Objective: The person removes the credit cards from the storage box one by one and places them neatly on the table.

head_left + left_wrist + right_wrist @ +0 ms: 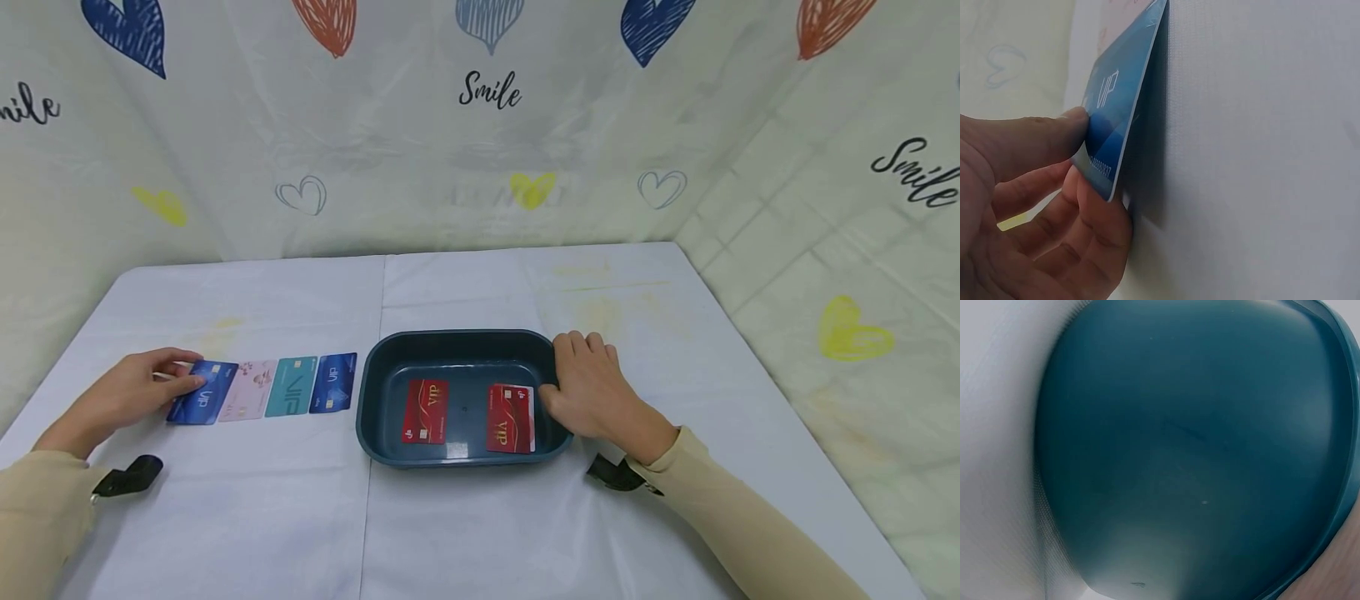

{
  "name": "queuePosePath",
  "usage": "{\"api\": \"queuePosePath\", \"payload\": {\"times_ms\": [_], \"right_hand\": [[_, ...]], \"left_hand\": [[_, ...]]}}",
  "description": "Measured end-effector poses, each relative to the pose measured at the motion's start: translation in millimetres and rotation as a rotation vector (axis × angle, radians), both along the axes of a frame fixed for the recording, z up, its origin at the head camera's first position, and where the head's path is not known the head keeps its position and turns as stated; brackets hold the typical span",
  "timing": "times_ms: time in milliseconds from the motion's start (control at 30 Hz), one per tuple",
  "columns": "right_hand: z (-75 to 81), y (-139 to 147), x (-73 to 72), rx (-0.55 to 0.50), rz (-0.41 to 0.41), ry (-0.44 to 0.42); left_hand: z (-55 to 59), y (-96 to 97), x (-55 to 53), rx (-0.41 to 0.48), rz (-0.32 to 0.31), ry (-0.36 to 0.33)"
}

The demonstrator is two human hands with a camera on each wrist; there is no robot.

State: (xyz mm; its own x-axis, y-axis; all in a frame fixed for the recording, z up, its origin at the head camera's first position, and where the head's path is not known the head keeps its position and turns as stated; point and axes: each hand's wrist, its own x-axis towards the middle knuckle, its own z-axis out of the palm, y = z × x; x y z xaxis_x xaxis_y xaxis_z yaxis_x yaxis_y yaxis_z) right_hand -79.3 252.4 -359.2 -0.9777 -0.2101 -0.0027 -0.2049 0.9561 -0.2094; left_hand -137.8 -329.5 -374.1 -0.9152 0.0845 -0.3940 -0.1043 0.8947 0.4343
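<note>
My left hand pinches the leftmost blue VIP card between thumb and fingers. In the left wrist view this blue card is tilted, its near end raised off the cloth. To its right lie a pink card, a teal VIP card and another blue VIP card in a row. My right hand grips the right rim of a dark teal plastic tray. Inside the tray are a red VIP card on the left and red VIP card on the right, a white edge showing beside it.
A white cloth with fold lines covers the table. Behind and to the sides hangs a pale curtain printed with hearts and "Smile". A black strap piece sticks out by the left sleeve, and another black piece by the right.
</note>
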Motion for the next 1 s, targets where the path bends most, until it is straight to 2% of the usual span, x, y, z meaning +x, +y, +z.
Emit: {"api": "queuePosePath", "payload": {"times_ms": [333, 600, 800, 1000], "right_hand": [[-0.1, 0.2, -1.0, 0.008, -0.003, -0.003], [-0.2, -0.2, -1.7, 0.011, -0.002, -0.007], [0.2, 0.1, -2.0, 0.012, 0.0, -0.01], [0.1, 0.0, -1.6, 0.008, 0.0, -0.009]], "left_hand": [[3.0, -1.2, -0.9, 0.032, -0.029, 0.016], [6.5, -1.4, -1.1, 0.064, 0.008, -0.044], [9.2, -1.2, -0.2, 0.14, 0.025, -0.055], [9.8, -0.5, 1.2, 0.143, 0.029, -0.058]]}}
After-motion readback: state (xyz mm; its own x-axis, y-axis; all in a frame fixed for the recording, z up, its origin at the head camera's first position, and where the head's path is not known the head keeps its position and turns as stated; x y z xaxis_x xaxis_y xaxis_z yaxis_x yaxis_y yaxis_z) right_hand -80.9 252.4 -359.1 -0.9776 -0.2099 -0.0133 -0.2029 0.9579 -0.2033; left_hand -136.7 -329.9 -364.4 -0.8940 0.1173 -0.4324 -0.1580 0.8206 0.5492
